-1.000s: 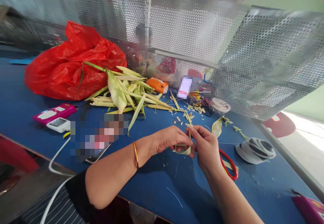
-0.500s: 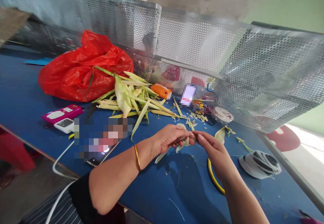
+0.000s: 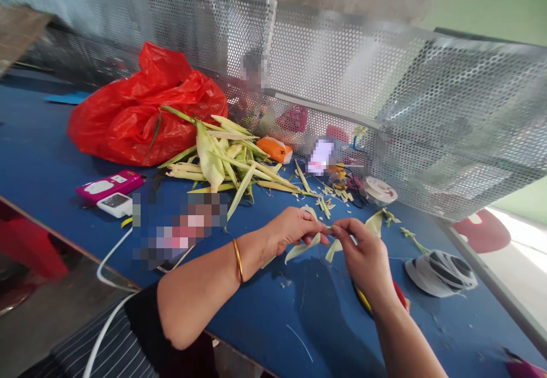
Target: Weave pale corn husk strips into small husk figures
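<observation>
My left hand (image 3: 299, 230), with a gold bangle on its wrist, is closed around pale green corn husk pieces (image 3: 303, 249) that hang below its fingers. My right hand (image 3: 361, 247) meets its fingertips and pinches at the same spot. Another husk flap (image 3: 333, 250) dangles under the right fingers. What exactly lies between the fingertips is too small to make out. Beyond the right hand, a loose husk piece (image 3: 374, 223) lies on the blue table (image 3: 265, 315). A tool with a yellow and red handle (image 3: 363, 299) is partly hidden under my right wrist.
A heap of corn husks (image 3: 209, 159) lies beside a red plastic bag (image 3: 145, 116). White cord is wound on a spool (image 3: 442, 274) at right; a white roll (image 3: 379, 189) sits farther back. A magenta device (image 3: 109, 187) and cable are at left. Perforated metal panels (image 3: 325, 59) border the back.
My right hand has turned more over the husk, its fingers more bent. Husk flaps now hang more spread below both hands. The tool's red part has come into view. The camera has shifted slightly.
</observation>
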Demonstrator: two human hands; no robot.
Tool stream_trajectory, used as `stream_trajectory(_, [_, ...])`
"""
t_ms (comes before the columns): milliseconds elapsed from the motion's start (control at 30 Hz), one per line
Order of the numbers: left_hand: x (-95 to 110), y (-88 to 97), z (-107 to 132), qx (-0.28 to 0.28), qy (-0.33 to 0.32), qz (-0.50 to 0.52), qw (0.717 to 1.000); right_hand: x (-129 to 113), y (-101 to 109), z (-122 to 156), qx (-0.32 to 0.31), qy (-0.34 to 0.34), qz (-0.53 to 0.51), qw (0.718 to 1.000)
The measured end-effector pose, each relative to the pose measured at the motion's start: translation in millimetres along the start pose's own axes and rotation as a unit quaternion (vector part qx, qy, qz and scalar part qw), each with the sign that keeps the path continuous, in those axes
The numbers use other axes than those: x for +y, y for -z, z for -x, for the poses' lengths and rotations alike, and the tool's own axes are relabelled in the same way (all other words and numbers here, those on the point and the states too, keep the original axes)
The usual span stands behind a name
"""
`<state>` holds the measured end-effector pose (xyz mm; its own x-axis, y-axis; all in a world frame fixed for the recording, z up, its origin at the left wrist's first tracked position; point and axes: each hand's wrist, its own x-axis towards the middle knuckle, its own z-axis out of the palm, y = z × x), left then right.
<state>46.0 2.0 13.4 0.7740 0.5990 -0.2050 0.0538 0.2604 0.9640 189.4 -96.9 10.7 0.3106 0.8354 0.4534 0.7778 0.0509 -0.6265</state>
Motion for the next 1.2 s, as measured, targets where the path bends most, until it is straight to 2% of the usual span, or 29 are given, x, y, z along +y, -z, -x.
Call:
stream_trajectory(100, [2,-0.5,1,0.017,0.008,0.016,1.000,2,-2,1,0.028,0.012,0.031,0.999])
stream_trajectory(267, [9,1.3,2,0.014,0.041,0.120,0.992,3,2,1,0.134,-0.028,0.044,0.990])
stream_trajectory(300, [9,1.5,2,0.015,0.039,0.139,0.989,2,3,1,0.122,-0.043,0.022,0.991])
stream_trajectory(367, [9,1.3,1,0.015,0.023,0.160,0.987,-1,0,2,0.042,-0.079,-0.045,0.995])
stream_trajectory(433, [7,0.9,0,0.015,-0.001,0.167,0.986,-3,-6,3,-0.044,-0.114,-0.110,0.986])
stream_trajectory(467, [6,0.8,0,0.017,-0.007,0.168,0.986,-4,-10,3,-0.067,-0.129,-0.139,0.980])
stream_trajectory(667, [2,0.5,-1,0.006,-0.003,0.179,0.984,-6,-28,9,-0.076,-0.195,-0.311,0.927])
stream_trajectory(767, [1,-1.5,0,0.016,0.003,0.178,0.984,-10,-33,11,-0.076,-0.212,-0.359,0.906])
stream_trajectory(833, [0,-3.9,0,0.036,0.006,0.171,0.985,-12,-34,12,-0.074,-0.202,-0.353,0.910])
stream_trajectory(967, [0,-8.0,0,0.083,0.001,0.154,0.985,-13,-29,10,-0.066,-0.160,-0.300,0.938])
stream_trajectory(1033, [2,-7.7,-1,0.072,-0.003,0.155,0.985,-11,-22,8,-0.045,-0.140,-0.234,0.961])
stream_trajectory(1100, [3,-5.7,-1,0.042,0.002,0.162,0.986,-6,-16,5,0.022,-0.117,-0.141,0.983])
stream_trajectory(1167, [4,-3.2,-1,0.018,0.023,0.174,0.984,0,-12,2,0.083,-0.091,-0.089,0.988])
stream_trajectory(1200, [4,-2.2,-2,0.010,0.036,0.178,0.983,3,-12,0,0.085,-0.082,-0.093,0.989])
